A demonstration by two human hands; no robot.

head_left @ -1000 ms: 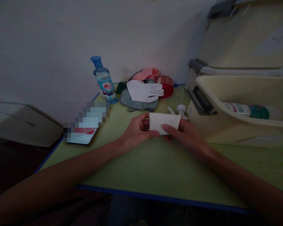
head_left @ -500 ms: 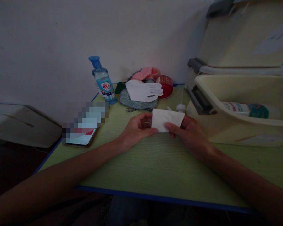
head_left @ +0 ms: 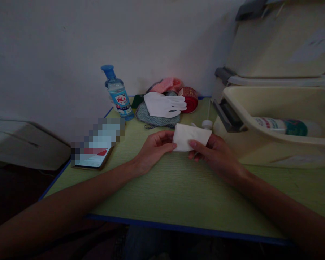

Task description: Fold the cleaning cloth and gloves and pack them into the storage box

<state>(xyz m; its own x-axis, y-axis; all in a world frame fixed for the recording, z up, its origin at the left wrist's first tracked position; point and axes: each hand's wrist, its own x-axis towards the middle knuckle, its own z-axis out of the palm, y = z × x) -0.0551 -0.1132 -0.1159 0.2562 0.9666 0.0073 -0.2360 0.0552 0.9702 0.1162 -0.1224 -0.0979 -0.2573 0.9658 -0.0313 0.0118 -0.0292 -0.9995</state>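
A small folded white tissue (head_left: pixel 188 131), perhaps a thin cloth, is held just above the green table between both hands. My left hand (head_left: pixel 158 146) pinches its left edge, the thumb near the lower corner and the fingers partly behind it. From the other side my right hand (head_left: pixel 209 150) grips it, with the thumb pressed on the front and the fingers mostly hidden behind. Right behind the tissue, partly covered, is a white spray or pump head (head_left: pixel 207 125) with a thin tube standing up.
Behind lie a white glove (head_left: pixel 162 104), a grey mesh cloth (head_left: pixel 144 115), a pink cloth (head_left: pixel 168 85) and a red roll (head_left: pixel 190 101). A blue-capped bottle (head_left: pixel 120 97) and a phone (head_left: pixel 97 144) are on the left. An open cream bin (head_left: pixel 249 148) with a bottle (head_left: pixel 284 126) inside stands right.
The tissue has shifted slightly right and up, tilting a little. My left thumb has slid back towards its left edge, while my right hand keeps its grip.
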